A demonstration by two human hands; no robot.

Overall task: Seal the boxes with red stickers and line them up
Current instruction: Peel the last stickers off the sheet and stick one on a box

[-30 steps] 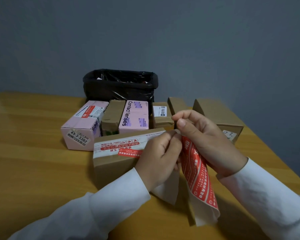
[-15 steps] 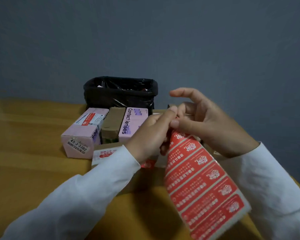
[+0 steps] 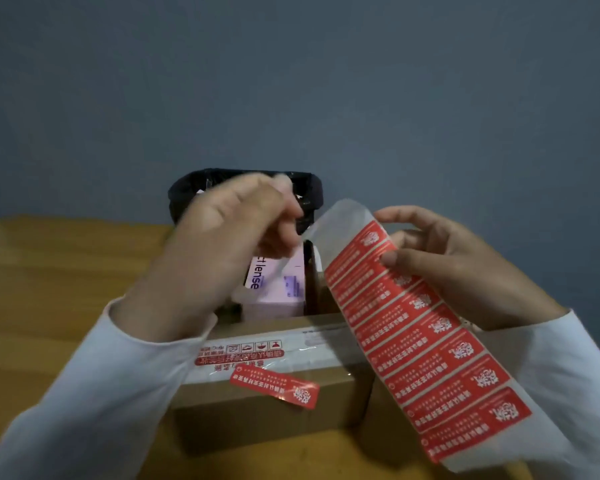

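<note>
My right hand (image 3: 465,265) holds up a long backing sheet of red stickers (image 3: 423,341), thumb on its front, tilted down to the right. In front of me a brown cardboard box (image 3: 257,420) lies on the table, taped along its top seam, with one red sticker (image 3: 274,384) stuck across the front edge. My left hand (image 3: 229,233) is raised above the boxes near the black bin, blurred, fingers pinched on what looks like a thin translucent strip (image 3: 286,259).
A black bin lined with a bag (image 3: 312,188) stands at the back against the grey wall. A pink contact-lens box (image 3: 278,289) shows behind the brown box; other boxes are hidden by my hands. The wooden table (image 3: 49,289) stretches left.
My hands have separated: the left one lifted away toward the bin, and the sticker sheet has swung up and right. The red sticker on the brown box is now uncovered.
</note>
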